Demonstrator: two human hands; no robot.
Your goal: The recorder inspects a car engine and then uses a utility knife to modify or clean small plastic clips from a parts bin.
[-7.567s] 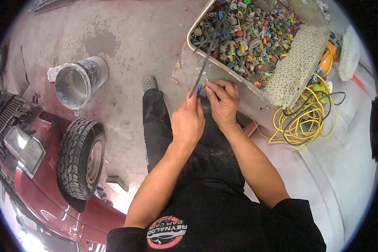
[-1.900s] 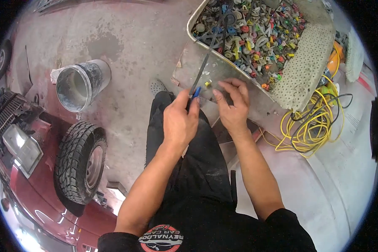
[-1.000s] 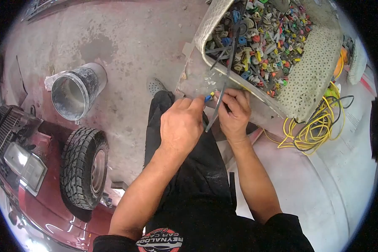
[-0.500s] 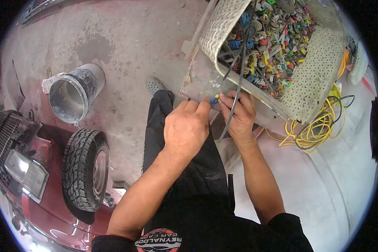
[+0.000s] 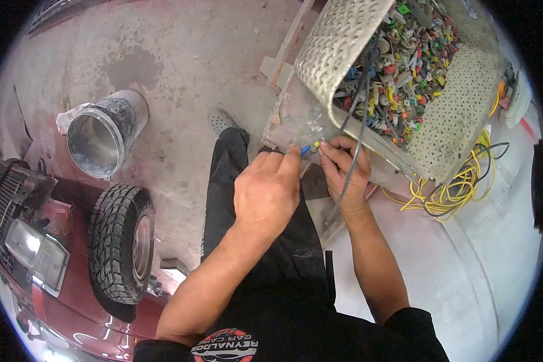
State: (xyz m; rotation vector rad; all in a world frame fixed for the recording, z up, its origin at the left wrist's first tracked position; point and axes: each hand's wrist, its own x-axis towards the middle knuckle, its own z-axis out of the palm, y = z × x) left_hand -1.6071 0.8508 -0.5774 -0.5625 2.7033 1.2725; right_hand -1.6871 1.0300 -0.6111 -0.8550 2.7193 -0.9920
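Observation:
My left hand (image 5: 266, 192) pinches a small blue plastic piece (image 5: 306, 149) between thumb and forefinger. Close against it, the fingertips of my right hand (image 5: 349, 172) are closed on a small yellow plastic piece (image 5: 317, 145). Whether the two pieces touch, I cannot tell. Just beyond my right hand stands a pale woven-pattern plastic basket (image 5: 452, 114) holding a heap of mixed coloured plastic clips (image 5: 398, 78). A black cable (image 5: 357, 142) hangs over the basket's rim and passes across my right hand.
Under the basket is a worn, dusty board surface (image 5: 292, 114). A coiled yellow cord (image 5: 443, 196) lies right of it, on a white panel (image 5: 416, 259). To the left are a dusty bucket (image 5: 96, 139), a tyre (image 5: 123, 244) and a red car body (image 5: 90, 314).
The basket's near left corner has shifted right and toward me, and the cable with it. My right hand has moved slightly down and right. My left hand keeps its pinch.

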